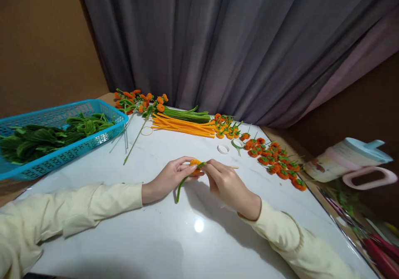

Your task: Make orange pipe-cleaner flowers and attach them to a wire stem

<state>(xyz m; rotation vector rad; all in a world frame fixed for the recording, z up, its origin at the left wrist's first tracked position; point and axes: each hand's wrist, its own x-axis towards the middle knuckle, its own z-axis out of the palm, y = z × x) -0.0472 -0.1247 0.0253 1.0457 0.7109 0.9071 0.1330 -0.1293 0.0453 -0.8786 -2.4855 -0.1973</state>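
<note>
1. Pinched in the left hand (166,181), near the middle of the frame, is a small fuzzy yellow flower (195,162)
2. A fuzzy green strip (179,192) runs on a slant by the flower: its loose end points down and left, under the left fingers, and the other end goes up and right
3. The right hand (229,185) is closed, with its fingertips nipping that upper right end. The flower sits just left of those tips, so the left hand is nearer to it
4. A thin pale stick (233,167) pokes out past the right hand; I cannot tell if the hand holds it
5. At the left edge is a blue basket (71,149) with green leaves (39,141) in it
6. Top middle, beyond the hands, green sticks (187,115) lie behind orange-yellow sticks (183,126)
7. Right of the middle are a white ring (223,152) and a roll of green tape (238,146), then lots of orange flowers (274,169), then a cup (346,158) at the right
</note>
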